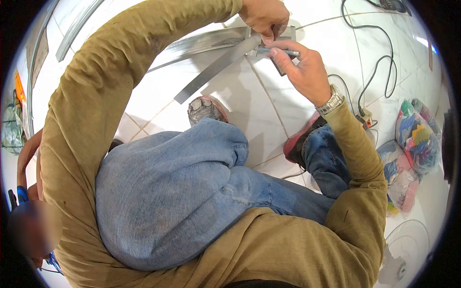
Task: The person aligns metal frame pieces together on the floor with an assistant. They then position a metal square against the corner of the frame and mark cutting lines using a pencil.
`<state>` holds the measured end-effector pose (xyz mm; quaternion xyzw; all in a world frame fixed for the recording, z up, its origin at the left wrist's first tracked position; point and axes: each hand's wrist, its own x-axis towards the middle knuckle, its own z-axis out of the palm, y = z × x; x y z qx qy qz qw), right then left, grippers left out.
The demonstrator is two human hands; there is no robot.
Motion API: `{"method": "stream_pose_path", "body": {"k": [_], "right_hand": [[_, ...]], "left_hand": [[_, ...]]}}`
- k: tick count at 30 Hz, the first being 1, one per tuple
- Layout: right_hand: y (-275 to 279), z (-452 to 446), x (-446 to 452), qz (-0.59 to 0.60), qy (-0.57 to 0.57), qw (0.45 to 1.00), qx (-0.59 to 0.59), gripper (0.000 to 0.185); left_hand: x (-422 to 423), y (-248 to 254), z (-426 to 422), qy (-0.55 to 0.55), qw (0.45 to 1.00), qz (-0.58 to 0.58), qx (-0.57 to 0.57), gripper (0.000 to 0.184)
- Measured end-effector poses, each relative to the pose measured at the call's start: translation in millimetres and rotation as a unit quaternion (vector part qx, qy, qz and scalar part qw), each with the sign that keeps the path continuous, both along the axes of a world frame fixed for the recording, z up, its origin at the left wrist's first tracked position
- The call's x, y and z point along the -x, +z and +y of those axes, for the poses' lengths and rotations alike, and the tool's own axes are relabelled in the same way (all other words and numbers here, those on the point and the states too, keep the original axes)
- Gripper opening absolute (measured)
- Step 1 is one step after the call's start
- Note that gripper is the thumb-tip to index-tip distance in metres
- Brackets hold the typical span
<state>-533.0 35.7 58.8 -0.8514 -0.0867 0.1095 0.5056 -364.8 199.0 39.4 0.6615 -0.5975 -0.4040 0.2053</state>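
Near the top centre, a long grey metal profile (206, 45) lies on the tiled floor. A flat metal strip (213, 69) crosses it at an angle, its upper end under my left hand (266, 18), whose fingers are pinched together at the joint. My right hand (302, 67), with a metal watch at the wrist, closes round a thin pen-like tool (283, 51) that points left toward the same joint. A small dark piece (278, 67) shows just below the right fingers; what it belongs to cannot be made out.
Black cables (391, 57) curl across the floor at the upper right. Plastic bags of colourful cloth (418, 139) and a fan (406, 249) stand at the right. More metal profiles (77, 29) lie upper left. Another person (33, 230) is at the left edge.
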Motion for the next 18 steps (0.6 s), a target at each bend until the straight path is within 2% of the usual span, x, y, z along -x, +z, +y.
{"method": "stream_pose_path", "body": {"k": [2,4,6,13,18], "right_hand": [[-1,3,2,0.019,0.005,1.000,-0.006,0.023],[4,3,1,0.038,0.009,0.999,-0.008,0.023],[12,2,-3,0.063,0.037,0.997,0.040,0.022],[9,3,-1,0.050,0.025,0.998,0.020,0.021],[11,1,-1,0.062,0.035,0.996,0.057,0.022]], "left_hand": [[0,0,0,-0.009,1.000,-0.023,0.006,0.020],[0,3,1,-0.001,1.000,0.005,0.020,0.020],[0,3,1,0.003,1.000,0.011,0.015,0.020],[1,4,2,0.020,1.000,0.009,-0.002,0.019],[1,2,2,0.015,0.999,0.028,0.007,0.018]]}}
